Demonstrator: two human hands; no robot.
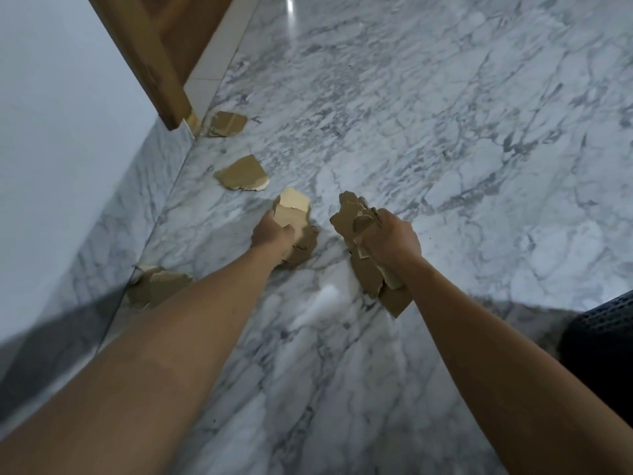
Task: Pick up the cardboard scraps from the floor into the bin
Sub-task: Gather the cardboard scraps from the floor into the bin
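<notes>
At the lower right edge a dark, textured fabric shape point(603, 337) is cut off by the frame, and what it belongs to cannot be told. Both bare forearms reach forward over the grey-veined marble floor point(445, 149). The left forearm crosses in front of a torn cardboard scrap point(161, 286) lying at the foot of the marble skirting point(113, 234), hiding its near side. Beyond that scrap, the left hand point(274, 231) is curled round a small stack of cardboard pieces point(294, 217), fingers wrapped over the near edge; whether the stack's underside touches the floor cannot be made out. To the right of this stack, and apart from it, the right hand point(390, 238) grips a bunch of torn cardboard strips point(359, 248) whose ragged ends stick out above the knuckles and hang below the wrist; the fingers themselves are mostly hidden behind the cardboard. Farther along the skirting from the left hand's stack, a flat scrap with a pale torn edge point(243, 173) lies on the floor by itself. Farther still, another scrap point(226, 123) lies close to the bottom corner of the wooden door point(150, 53), just beside a white strip at the base of the wall point(219, 60). The plain pale wall point(51, 114) fills the left side above the skirting. No bin shows anywhere in this view.
</notes>
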